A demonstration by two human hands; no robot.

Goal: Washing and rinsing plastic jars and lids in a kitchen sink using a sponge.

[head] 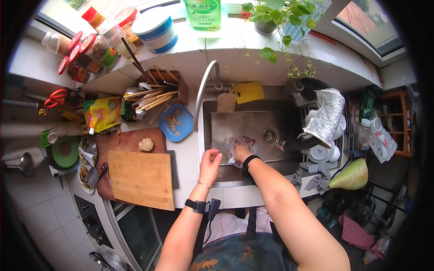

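My left hand (209, 166) is over the near left rim of the stainless steel sink (234, 122). Its fingers are loosely bent, the thumb is apart from them, and nothing shows in its grasp. My right hand (241, 153) reaches down into the basin at a clear plastic bag (250, 142) with reddish print. The bag hides the fingertips, so whether they grip anything cannot be told. Right of the bag lies the round drain strainer (270, 135). A curved metal faucet (204, 91) arches over the sink's left edge.
Left of the sink lie a bamboo cutting board (140, 179), a ginger-like lump (146, 144) and a blue plate (177, 122) with pale pieces. A cleaver (96, 176) lies by the board's left side. On the right stand a dish rack (307, 164) and silvery cloth (325, 117).
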